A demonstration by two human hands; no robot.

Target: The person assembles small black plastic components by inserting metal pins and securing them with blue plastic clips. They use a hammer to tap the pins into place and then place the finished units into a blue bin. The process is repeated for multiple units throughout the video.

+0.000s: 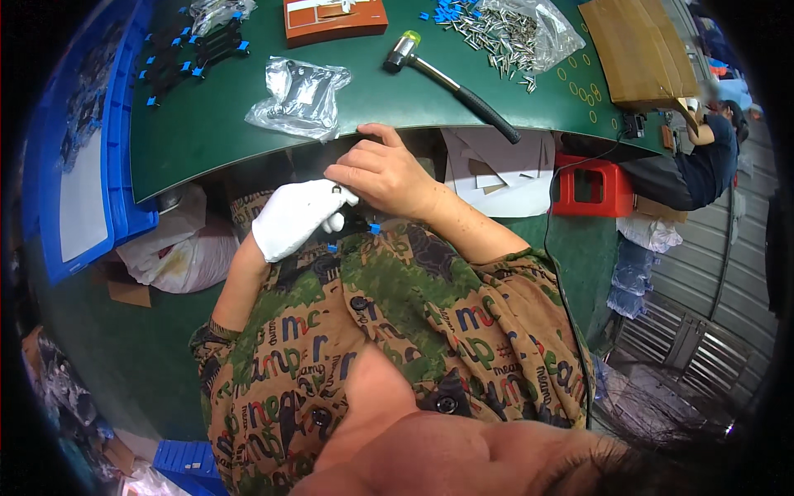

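Head view: left fingers (333, 222) curled round black blue-tipped part (356, 223); right fingers (357, 177) bent, hold unclear.

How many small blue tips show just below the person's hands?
2: one small blue tip below the bare right hand, and a second small blue tip below the white-gloved left hand's fingers. The hands may hide more.

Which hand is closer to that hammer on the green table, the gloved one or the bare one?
The right. The bare right hand is at the table's near edge, just short of the hammer. The gloved left hand is farther left and closer to the body.
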